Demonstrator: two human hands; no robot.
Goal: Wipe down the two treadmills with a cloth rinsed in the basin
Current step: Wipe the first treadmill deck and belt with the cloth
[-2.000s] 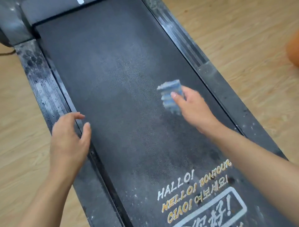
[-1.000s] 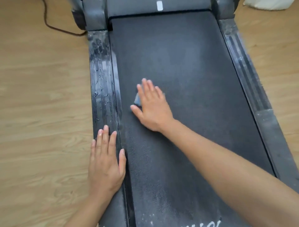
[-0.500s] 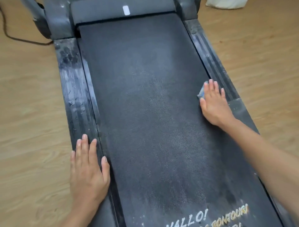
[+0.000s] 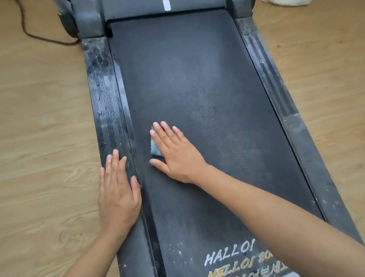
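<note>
A black treadmill lies flat on the wooden floor, its dusty belt point(image 4: 197, 89) running away from me. My right hand point(image 4: 173, 152) presses flat, fingers straight, on a folded blue cloth point(image 4: 155, 148) near the belt's left side; only the cloth's left edge shows under the palm. My left hand point(image 4: 118, 189) rests flat, fingers straight, on the wet left side rail point(image 4: 102, 98). Yellow and white lettering point(image 4: 237, 259) is printed on the near end of the belt.
The grey right side rail point(image 4: 296, 138) runs along the belt's far side. A dark cable point(image 4: 35, 35) trails over the floor at the top left beside the motor housing point(image 4: 88, 17). Something white point(image 4: 286, 2) lies at the top right edge.
My right hand has swept the cloth across the belt from the right rail to the left side. My left hand stays flat on the left rail.
</note>
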